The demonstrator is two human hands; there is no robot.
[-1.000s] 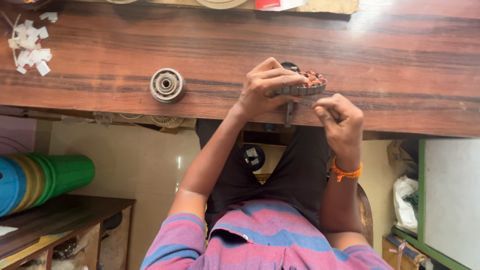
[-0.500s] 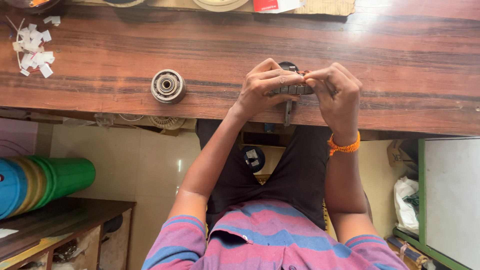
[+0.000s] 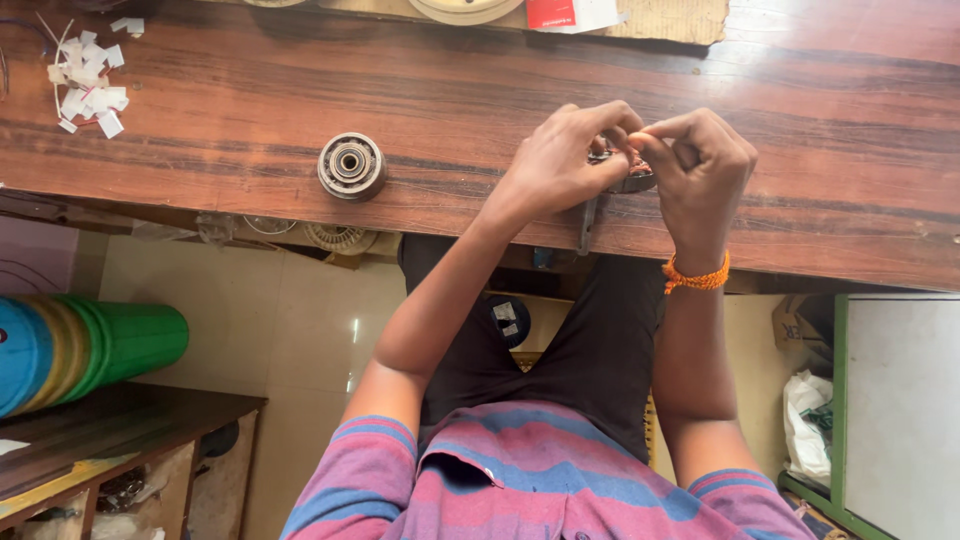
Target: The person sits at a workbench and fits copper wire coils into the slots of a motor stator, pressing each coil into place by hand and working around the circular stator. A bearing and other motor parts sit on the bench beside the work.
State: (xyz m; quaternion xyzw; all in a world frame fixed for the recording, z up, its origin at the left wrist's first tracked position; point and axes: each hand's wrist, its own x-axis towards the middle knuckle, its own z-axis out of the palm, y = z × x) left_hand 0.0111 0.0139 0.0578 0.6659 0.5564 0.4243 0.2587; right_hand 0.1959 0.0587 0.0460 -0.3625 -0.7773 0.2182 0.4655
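Both my hands, left and right, pinch the small metal rotor at the bench front edge. Feels stiff, dense; windings look fragile, so I grip the core rim.

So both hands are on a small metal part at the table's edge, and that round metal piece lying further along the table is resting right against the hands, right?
Not quite. The head view shows the round metal piece lying well apart from the hands, with bare table between. The rest holds: the left hand and right hand are both on a small metal part at the table's edge.
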